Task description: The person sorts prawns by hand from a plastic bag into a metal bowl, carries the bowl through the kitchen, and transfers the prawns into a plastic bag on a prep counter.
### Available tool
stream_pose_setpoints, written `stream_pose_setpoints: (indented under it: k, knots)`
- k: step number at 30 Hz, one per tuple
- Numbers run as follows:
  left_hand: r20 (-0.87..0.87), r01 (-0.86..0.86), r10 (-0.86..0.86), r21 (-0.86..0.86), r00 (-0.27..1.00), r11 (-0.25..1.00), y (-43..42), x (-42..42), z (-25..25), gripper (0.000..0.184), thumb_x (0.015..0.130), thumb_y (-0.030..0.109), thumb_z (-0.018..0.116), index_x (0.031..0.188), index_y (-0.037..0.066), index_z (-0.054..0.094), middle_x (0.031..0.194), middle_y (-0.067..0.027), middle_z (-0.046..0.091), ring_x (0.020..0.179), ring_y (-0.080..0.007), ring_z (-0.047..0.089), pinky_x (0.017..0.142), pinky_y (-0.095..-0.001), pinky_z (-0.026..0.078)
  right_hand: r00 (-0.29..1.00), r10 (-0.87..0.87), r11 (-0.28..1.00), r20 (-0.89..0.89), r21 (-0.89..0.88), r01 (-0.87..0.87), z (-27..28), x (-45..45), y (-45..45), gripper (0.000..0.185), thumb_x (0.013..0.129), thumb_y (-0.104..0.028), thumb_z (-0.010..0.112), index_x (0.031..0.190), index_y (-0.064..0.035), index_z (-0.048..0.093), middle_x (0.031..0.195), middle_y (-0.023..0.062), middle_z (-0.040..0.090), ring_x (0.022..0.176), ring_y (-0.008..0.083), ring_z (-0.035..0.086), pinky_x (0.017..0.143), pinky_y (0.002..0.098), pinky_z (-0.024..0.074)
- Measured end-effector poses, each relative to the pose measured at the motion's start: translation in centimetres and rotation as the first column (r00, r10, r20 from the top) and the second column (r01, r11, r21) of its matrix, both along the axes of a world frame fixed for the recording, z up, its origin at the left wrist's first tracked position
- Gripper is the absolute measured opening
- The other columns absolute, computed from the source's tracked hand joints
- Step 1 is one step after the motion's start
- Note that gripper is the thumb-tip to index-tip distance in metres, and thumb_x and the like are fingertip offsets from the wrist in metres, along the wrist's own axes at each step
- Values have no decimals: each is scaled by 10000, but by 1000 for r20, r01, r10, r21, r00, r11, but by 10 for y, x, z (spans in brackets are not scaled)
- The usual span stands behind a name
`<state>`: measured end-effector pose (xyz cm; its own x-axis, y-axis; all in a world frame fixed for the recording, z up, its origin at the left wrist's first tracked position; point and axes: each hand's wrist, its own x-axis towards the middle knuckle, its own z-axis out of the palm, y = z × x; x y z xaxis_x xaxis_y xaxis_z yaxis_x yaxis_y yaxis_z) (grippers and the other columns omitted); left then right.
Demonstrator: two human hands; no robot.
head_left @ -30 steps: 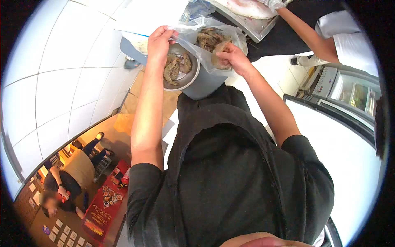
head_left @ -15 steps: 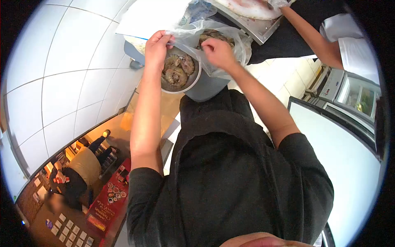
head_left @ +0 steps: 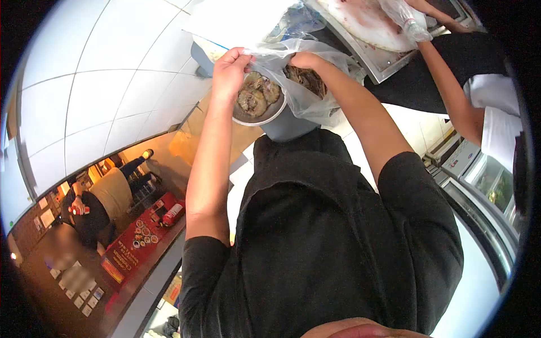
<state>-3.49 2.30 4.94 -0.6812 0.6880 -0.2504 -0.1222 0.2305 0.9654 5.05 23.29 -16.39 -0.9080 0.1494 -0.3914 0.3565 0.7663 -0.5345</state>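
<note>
My left hand pinches the rim of a clear plastic bag, holding its left side up. My right hand reaches into the mouth of the bag from above. Its fingers are hidden there, so I cannot tell whether they grip anything. Brown, shell-like pieces that look like prawns lie inside the bag. Just below my left hand is a round white-rimmed bowl with several curled grey-brown prawns in it. The bowl stands beside the bag, over a grey container.
At the upper right, a co-worker's gloved hand rests by a large pale fish on a metal tray. A white board or sheet lies beyond my left hand. A tiled wall stands left; a glass-fronted fridge is right.
My right hand has gone from above the bag's opening down into it. My left hand still holds the bag's rim. The whole view has shifted slightly.
</note>
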Motion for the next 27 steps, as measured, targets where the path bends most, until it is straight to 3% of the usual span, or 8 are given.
stream_pose_setpoints:
  k: [3, 6, 9, 10, 13, 19, 22, 27]
  knots:
    - [-12, -16, 16, -4, 1000, 1000, -3, -4, -4, 116, 885, 98, 555, 882, 48, 659, 789, 4, 651, 712, -72, 547, 647, -238, 434, 999, 19, 979, -29, -204, -25, 1, 11, 9, 350, 725, -262, 597, 973, -15, 627, 906, 165, 650, 825, 272, 611, 724, 375, 466]
    - [-16, -12, 12, -16, 1000, 1000, -2, -5, -5, 120, 895, 115, 540, 875, 71, 649, 810, 1, 652, 740, -79, 563, 669, -244, 437, 914, -371, 722, 161, -569, 394, 34, 52, 3, 337, 631, -187, 657, 920, -28, 595, 822, 74, 590, 765, 179, 550, 620, 330, 440]
    - [12, -6, 6, 14, 1000, 1000, 4, -6, -9, 126, 902, 126, 528, 877, 82, 644, 822, -3, 652, 754, -88, 575, 673, -245, 445, 893, -397, 683, 213, -581, 443, 55, 91, 1, 333, 614, -170, 679, 909, -34, 607, 822, 57, 588, 728, 172, 539, 599, 310, 430]
    - [24, -4, 4, 30, 1000, 1000, 6, -6, -10, 128, 903, 127, 527, 880, 82, 644, 824, -5, 652, 754, -90, 576, 669, -245, 448, 905, -403, 729, 136, -550, 407, 45, 100, -1, 322, 619, -178, 681, 901, -39, 614, 835, 50, 588, 719, 166, 533, 588, 309, 428]
    - [56, -16, 14, 51, 998, 999, 13, -4, -9, 119, 887, 108, 546, 912, 57, 651, 808, -4, 653, 733, -80, 571, 641, -237, 445, 849, -502, 607, 166, -631, 482, 43, 119, -9, 342, 647, -138, 683, 970, -51, 611, 856, 42, 596, 724, 159, 543, 594, 313, 434]
    - [74, 5, -10, 63, 997, 998, 17, -3, -4, 111, 886, 99, 539, 906, 61, 641, 805, -13, 651, 743, -91, 586, 641, -243, 453, 733, -639, 83, 233, -927, 367, 113, 147, -24, 417, 765, -18, 594, 1177, -36, 532, 1027, 18, 618, 944, 138, 579, 822, 271, 444]
    - [88, 15, -20, 59, 996, 998, 17, -6, -6, 105, 884, 91, 536, 891, 64, 637, 802, -16, 649, 745, -94, 587, 641, -245, 453, 775, -615, 169, 142, -937, 306, 133, 157, -23, 523, 776, 10, 566, 1289, -35, 476, 1130, 37, 613, 1055, 146, 561, 927, 294, 417]
    - [98, 25, -31, 61, 995, 998, 14, -8, -4, 98, 881, 90, 541, 883, 63, 634, 802, -18, 649, 733, -96, 582, 645, -243, 448, 789, -613, 350, -38, -909, 228, 173, 155, -41, 555, 765, 18, 597, 1304, -15, 468, 1145, 42, 609, 1033, 133, 564, 928, 294, 424]
